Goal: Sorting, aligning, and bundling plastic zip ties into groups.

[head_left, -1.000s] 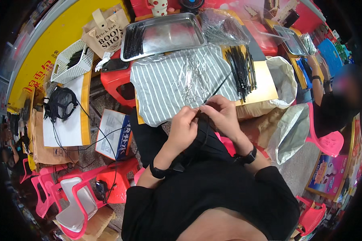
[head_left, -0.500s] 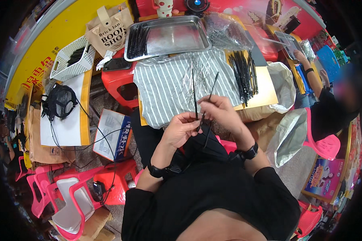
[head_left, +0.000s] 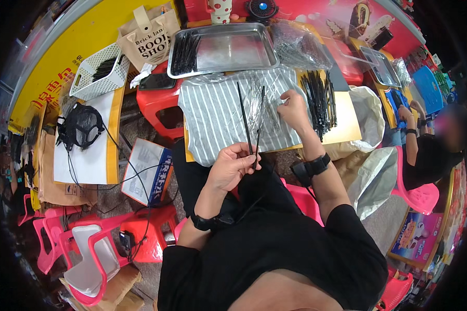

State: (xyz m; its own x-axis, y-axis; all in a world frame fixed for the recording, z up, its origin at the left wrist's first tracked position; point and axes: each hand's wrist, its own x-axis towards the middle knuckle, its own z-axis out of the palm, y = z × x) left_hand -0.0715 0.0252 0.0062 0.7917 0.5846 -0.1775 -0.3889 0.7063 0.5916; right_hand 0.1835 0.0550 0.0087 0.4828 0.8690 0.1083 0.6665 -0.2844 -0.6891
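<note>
My left hand holds a pair of black chopsticks upright by their lower ends, over the near edge of a grey striped cloth. My right hand reaches forward onto the cloth and touches a clear plastic sleeve lying there. Just right of that hand lies a pile of loose black chopsticks on a yellow board. Further back stands a steel tray with more black chopsticks at its left end.
A heap of clear sleeves lies behind the pile. A white basket and a paper bag stand at the back left. Red and pink stools surround me. Another person sits at the right with a second tray.
My hands were together at my lap holding the chopsticks. Now the right hand has let go and reached forward to the sleeve, while the left keeps the pair upright.
</note>
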